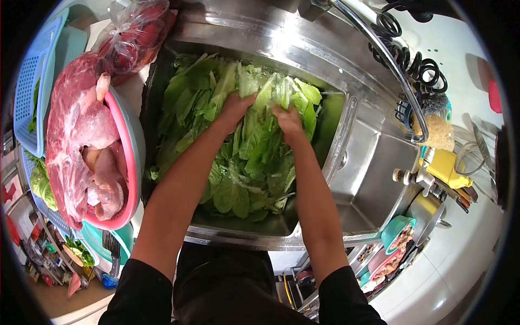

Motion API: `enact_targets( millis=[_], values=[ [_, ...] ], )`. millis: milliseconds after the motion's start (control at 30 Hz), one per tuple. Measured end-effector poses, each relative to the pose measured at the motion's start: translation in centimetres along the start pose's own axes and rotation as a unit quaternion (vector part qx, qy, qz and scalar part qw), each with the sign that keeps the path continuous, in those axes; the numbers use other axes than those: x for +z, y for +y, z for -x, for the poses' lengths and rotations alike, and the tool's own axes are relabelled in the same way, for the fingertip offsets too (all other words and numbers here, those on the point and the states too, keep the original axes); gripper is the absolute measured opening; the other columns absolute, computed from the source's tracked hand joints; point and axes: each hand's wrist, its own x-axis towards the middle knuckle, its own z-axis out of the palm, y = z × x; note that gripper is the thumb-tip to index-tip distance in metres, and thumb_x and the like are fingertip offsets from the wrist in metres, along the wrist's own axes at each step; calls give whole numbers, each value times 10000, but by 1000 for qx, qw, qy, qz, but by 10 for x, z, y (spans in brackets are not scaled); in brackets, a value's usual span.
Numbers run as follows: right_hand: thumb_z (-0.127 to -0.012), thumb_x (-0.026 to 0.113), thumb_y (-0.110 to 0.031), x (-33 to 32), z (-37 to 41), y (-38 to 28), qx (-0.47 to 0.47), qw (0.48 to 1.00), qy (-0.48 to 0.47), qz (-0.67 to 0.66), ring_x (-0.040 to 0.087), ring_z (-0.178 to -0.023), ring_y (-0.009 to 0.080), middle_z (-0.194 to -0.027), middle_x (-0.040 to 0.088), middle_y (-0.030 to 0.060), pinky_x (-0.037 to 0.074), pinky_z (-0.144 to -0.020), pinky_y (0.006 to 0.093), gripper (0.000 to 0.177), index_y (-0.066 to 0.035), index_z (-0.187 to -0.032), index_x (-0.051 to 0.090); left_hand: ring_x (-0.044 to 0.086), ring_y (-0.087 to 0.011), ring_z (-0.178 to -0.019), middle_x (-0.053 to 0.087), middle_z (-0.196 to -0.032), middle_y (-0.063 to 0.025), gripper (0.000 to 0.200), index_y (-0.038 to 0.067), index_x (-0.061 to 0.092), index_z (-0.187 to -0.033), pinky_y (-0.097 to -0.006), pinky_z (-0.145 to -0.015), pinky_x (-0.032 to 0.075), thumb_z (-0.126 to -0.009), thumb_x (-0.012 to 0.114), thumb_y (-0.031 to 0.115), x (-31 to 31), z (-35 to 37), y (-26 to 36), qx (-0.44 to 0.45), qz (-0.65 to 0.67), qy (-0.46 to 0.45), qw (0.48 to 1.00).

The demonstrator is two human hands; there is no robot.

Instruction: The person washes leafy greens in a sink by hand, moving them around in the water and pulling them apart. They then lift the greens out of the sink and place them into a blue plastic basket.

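Green leafy vegetables (227, 179) fill the large steel sink basin (336, 116), lying in water. My left hand (236, 108) is closed on leaves near the back middle of the basin, its fingertips partly hidden among them. A little to its right, my right hand (288, 119) also grips leaves, with its thumb side toward the left hand. Between and behind the two hands, several leaves stand up, wet and shiny.
A pink-rimmed basin (132, 157) with raw meat (81, 124) stands left of the sink, near a bagged red item (132, 40) and a blue basket (35, 81). A smaller sink basin (360, 173) lies right, under a curved metal faucet pipe (387, 54).
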Motion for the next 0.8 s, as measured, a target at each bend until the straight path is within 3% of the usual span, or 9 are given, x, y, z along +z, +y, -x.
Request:
enact_targets(
  millis=[167,267,333,367,433,500,600,733,800],
  values=[
    [-724,844,-386,-18,55,-36,-18,996,-72,-41,426,-1344,323,-1432,445,272,317,-1117,413,1236,95,-1508,19,519,-276,-1204,547,-1306,-187,740,-13,461,-1365,-417,-956,445,-838,715,440,8,11,4,-5,0,-80,997],
    [-728,850,-317,-1,53,-45,-61,990,-126,25,475,-1306,309,-1391,479,278,366,-1096,387,1198,114,-1500,40,507,-280,-1214,512,-1340,-184,663,-13,483,-1355,-443,-967,460,-856,728,348,22,10,6,-93,90,-15,992],
    [-738,839,-314,-4,34,-35,-63,985,-140,74,494,-1287,305,-1366,505,270,386,-1082,382,1160,116,-1497,74,501,-266,-1237,507,-1365,-165,661,6,476,-1375,-429,-984,456,-865,703,360,5,23,11,-66,21,-113,991],
    [-751,831,-314,-11,34,-39,-11,987,-56,151,531,-1239,327,-1360,505,277,438,-1030,380,1047,138,-1461,209,489,-265,-1252,496,-1378,-166,666,11,474,-1380,-433,-998,446,-869,694,378,-5,23,12,-65,-24,-123,990],
    [-778,800,-237,-33,17,-19,-10,994,-108,8,577,-1171,305,-1293,562,242,455,-1007,385,899,112,-1430,289,455,-266,-1292,464,-1419,-163,716,22,474,-1385,-444,-1055,393,-854,689,451,-25,10,2,-46,-87,-166,981],
    [-793,750,-111,-38,59,-51,39,988,-124,-79,629,-1080,264,-1186,632,188,485,-959,399,704,48,-1378,392,509,-259,-1233,520,-1361,-155,701,24,496,-1364,-433,-1048,402,-838,712,434,-18,10,-4,-61,-63,-64,994],
    [-776,762,-137,-35,46,-31,26,977,-172,-121,598,-1145,266,-1210,624,187,452,-995,395,799,37,-1425,330,573,-256,-1158,580,-1292,-155,701,23,516,-1343,-409,-1029,417,-813,742,422,0,-2,-18,-25,-57,-29,998],
    [-784,779,-265,-4,44,-29,-52,998,-22,41,547,-1201,254,-1195,631,187,358,-1076,385,721,71,-1335,457,598,-264,-1138,603,-1287,-153,700,32,514,-1348,-393,-1011,435,-801,752,399,8,-15,-18,38,-156,-21,987],
    [-775,789,-309,-19,44,-30,1,992,-85,-90,546,-1201,285,-1240,600,209,383,-1054,404,814,76,-1380,404,600,-253,-1145,598,-1316,-140,699,46,497,-1366,-390,-987,460,-798,756,362,6,-9,-10,32,-68,-30,997]
  ],
)
